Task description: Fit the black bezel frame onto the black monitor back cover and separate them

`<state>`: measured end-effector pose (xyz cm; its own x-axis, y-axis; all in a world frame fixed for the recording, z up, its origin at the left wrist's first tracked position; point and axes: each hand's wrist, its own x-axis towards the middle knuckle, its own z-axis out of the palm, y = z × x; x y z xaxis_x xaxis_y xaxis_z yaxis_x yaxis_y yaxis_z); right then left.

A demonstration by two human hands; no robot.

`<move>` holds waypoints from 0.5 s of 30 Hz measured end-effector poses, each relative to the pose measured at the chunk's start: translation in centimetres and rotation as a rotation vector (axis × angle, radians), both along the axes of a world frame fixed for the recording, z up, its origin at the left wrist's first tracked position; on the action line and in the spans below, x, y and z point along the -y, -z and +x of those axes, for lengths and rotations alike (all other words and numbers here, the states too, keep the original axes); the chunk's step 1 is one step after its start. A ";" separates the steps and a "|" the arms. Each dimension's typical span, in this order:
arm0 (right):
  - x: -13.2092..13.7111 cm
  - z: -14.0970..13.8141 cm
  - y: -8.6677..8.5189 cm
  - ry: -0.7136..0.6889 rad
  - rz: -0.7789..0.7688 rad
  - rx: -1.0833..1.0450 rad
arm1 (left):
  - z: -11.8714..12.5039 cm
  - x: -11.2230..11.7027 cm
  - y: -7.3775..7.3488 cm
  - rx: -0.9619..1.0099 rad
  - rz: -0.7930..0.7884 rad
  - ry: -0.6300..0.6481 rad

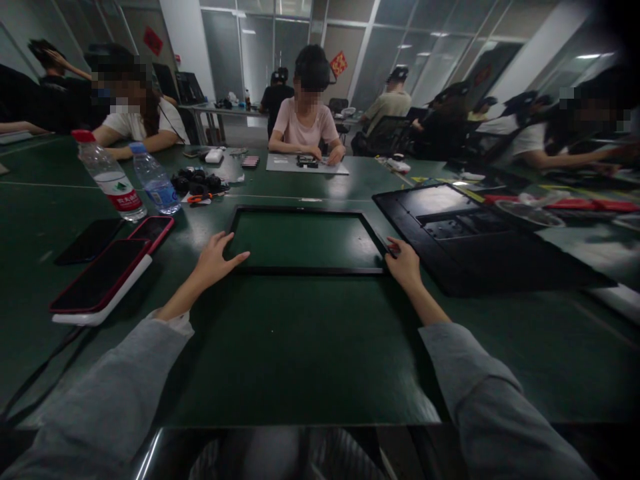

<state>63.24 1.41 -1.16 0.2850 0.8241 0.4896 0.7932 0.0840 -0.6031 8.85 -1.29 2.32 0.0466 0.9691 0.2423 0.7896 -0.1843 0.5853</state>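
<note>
Green table [300, 347], bottles [116, 183], phones [103, 277], black panel [480, 257] around; left hand [214, 261] spread at black frame [310, 271], right hand [406, 265] curled, grip unclear

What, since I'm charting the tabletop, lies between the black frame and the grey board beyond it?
The head view shows a small pale strip on the green tabletop between the black frame and grey board.

A slim black monitor bezel [310, 271], an open rectangle of four narrow bars, lies flat or nearly so on the green table [300, 347]. Its long bars run parallel to the table's near edge, set well back from it. A tiny pale mark sits midway along the far bar; the table's surface shows through the opening.
</note>
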 end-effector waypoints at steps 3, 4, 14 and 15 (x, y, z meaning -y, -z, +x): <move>0.0 0.2 0.2 0.025 0.055 -0.044 | 1.2 0.7 0.0 -0.048 -0.007 0.095; 0.0 0.2 0.2 0.022 0.061 -0.069 | 1.5 0.9 -0.1 -0.068 -0.009 0.126; 1.1 0.9 -3.2 0.054 0.112 -0.044 | 0.4 0.6 -0.8 0.006 -0.082 0.039; 1.5 2.1 -3.7 0.142 0.141 0.007 | 0.3 0.6 -0.8 0.021 -0.088 0.030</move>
